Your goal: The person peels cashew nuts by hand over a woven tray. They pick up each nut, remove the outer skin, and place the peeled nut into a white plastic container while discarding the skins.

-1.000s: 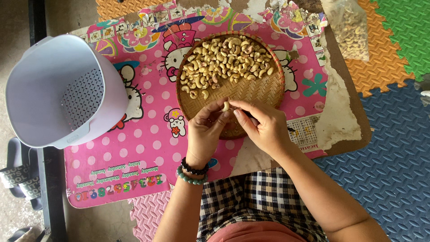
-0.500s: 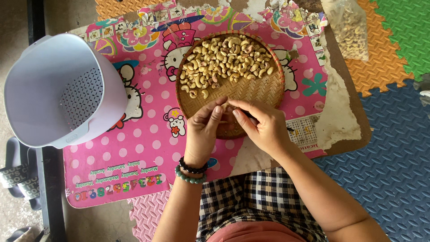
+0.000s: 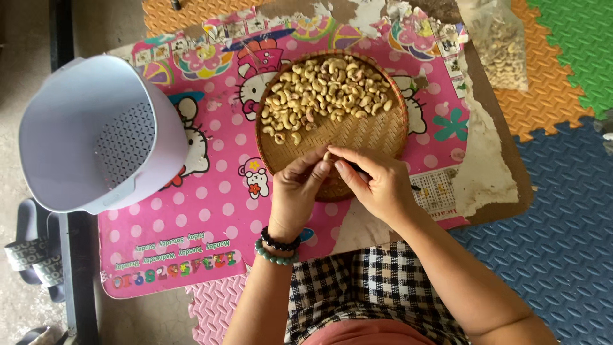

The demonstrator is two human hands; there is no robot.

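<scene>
Little had moved since half a second earlier: both hands stayed at the near edge of the tray, fingertips pinched a bit closer together, nut still between them. Basket, mat and tray had not shifted.

The left hand and the right hand met over the near rim of the round woven tray. Both pinched one pale cashew nut between thumbs and fingertips, left fingers curled on it from the left, right thumb and forefinger on it from the right. Something thin and dark showed under the right palm; could not tell what it was. The held nut sat just above the bare near part of the tray, apart from the pile of cashews heaped on the far half.

Bead bracelets, one dark and one green, were on the left wrist. The tray lay on a pink dotted cartoon mat. A pale lilac plastic strainer basket stood tilted at the left, on the mat's edge. A clear bag of nuts lay at top right, well apart. Checked cloth covered the lap.
</scene>
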